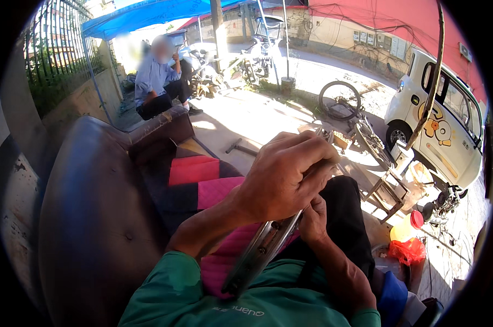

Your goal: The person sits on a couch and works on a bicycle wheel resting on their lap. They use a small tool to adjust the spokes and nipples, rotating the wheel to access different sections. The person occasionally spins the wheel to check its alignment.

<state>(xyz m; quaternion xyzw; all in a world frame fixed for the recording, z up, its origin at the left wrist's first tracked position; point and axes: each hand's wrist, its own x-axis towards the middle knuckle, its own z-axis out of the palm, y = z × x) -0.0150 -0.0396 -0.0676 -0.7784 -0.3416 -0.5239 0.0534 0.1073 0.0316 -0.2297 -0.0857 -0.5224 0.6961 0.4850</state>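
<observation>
A long, narrow, shiny grey metal bar [262, 248] with small holes or fittings along its face slants up and away from my chest. My left hand [290, 171] is closed in a fist around its upper part, fingers curled over the top. Lower down, my right hand [314, 219] grips the same bar from the right side, partly hidden behind the left. A bit of metal shows just past my left knuckles, too small to make out.
I sit on a worn brown leather sofa [99, 201] with a pink and black quilted cover [193, 170]. A person [159, 79] sits at the far left. At right are a toppled bicycle [371, 143], a wooden stool [386, 192], a red-lidded container [403, 228] and a white van [442, 117].
</observation>
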